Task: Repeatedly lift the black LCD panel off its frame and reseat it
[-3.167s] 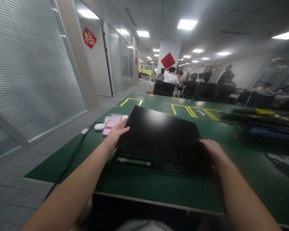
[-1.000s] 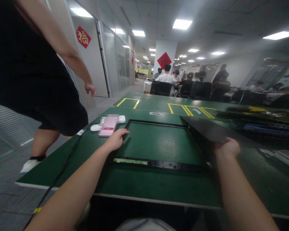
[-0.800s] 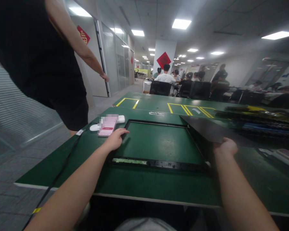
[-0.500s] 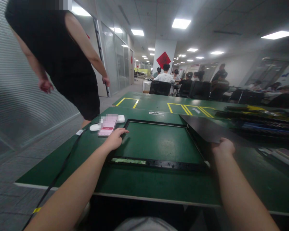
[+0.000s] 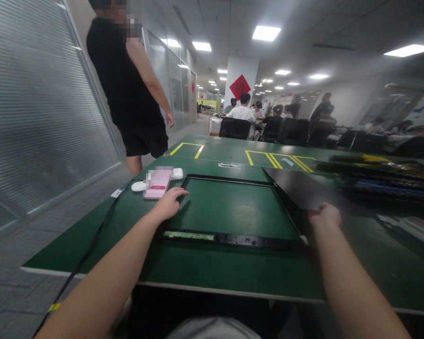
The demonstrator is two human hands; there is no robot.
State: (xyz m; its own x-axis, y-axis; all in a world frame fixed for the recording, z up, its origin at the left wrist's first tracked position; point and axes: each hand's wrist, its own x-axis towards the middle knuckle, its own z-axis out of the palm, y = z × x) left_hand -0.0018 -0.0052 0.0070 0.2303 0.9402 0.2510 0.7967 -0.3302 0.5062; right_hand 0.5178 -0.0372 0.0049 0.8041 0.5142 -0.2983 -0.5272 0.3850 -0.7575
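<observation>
A thin black rectangular frame (image 5: 229, 239) lies flat on the green table (image 5: 233, 268), with a narrow green circuit strip along its near edge. My left hand (image 5: 168, 203) rests on the frame's left side, fingers laid over it. My right hand (image 5: 325, 216) grips the near edge of a dark flat panel (image 5: 300, 188), which sits to the right of the frame, low over the table. The fingers of that hand are curled under the panel.
A pink phone (image 5: 157, 183) and a white device (image 5: 138, 186) lie left of the frame, with a black cable (image 5: 99, 238) running off the table edge. Stacked dark parts (image 5: 381, 181) fill the right. A person in black (image 5: 134, 94) walks in the aisle at left. Seated people are at the back.
The dark panel covered the frame 3.2 s ago; it has been lifted off and carried to the right by my right hand. The person in black has walked farther down the aisle.
</observation>
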